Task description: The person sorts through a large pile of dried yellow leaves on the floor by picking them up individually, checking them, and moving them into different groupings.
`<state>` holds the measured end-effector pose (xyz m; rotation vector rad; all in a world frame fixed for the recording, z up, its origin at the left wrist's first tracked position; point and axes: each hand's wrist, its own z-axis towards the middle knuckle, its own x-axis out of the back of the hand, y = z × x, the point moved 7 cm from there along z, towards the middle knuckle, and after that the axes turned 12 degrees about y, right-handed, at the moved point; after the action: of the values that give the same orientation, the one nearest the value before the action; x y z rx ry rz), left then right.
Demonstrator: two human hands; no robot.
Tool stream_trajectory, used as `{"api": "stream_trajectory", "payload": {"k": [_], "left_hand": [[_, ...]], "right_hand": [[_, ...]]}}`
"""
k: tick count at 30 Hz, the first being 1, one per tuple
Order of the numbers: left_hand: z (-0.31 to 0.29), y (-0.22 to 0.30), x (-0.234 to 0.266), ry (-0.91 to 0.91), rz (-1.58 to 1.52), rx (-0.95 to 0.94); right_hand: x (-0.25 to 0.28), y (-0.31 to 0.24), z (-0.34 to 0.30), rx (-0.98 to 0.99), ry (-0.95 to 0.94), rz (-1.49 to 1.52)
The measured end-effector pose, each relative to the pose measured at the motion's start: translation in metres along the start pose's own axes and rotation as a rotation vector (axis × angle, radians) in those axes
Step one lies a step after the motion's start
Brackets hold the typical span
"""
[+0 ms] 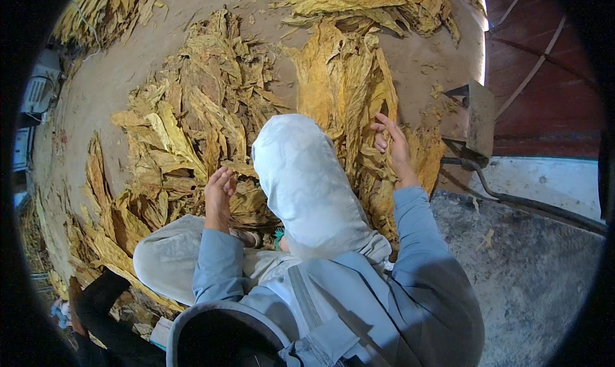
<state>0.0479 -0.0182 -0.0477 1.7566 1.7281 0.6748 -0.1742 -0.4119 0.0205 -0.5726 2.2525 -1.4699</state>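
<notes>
Dried yellow-brown leaves, which look like tobacco, lie in heaps around my knees. My left hand (220, 191) is at the near edge of the wide, crumpled leaf heap (214, 111), its fingers bent together at the tips. Whether a leaf is pinched there is hard to make out. On the other side of my raised, pale-trousered knee, my right hand (394, 146) hovers over or touches the right edge of a flatter, brighter leaf pile (330, 79). Its forefinger is stretched out and the others are loosely bent, with nothing visible between them.
More leaves form a far bundle (359, 2), a far-left stack (109, 11) and a near-left row (115, 226). At right stand a metal dustpan-like scoop (477, 120) and a dark hose (512, 200), before a red panel (544, 79). Another person's dark-clothed limb (102, 303) shows lower left.
</notes>
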Motion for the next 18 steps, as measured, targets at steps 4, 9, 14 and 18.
{"api": "stream_trajectory", "payload": {"k": [4,9,14,18], "left_hand": [[-0.005,0.004,-0.001,0.018,0.037,-0.014],[-0.013,0.019,0.0,0.043,-0.017,-0.051],[0.007,-0.01,0.017,-0.033,-0.063,0.021],[0.008,-0.016,0.015,-0.07,-0.038,0.03]], "right_hand": [[0.013,-0.01,-0.017,0.08,0.02,0.097],[0.067,-0.016,-0.031,0.259,0.34,-0.183],[0.146,0.027,-0.082,0.119,0.566,-0.446],[0.17,0.077,-0.073,0.127,0.494,-0.702]]}}
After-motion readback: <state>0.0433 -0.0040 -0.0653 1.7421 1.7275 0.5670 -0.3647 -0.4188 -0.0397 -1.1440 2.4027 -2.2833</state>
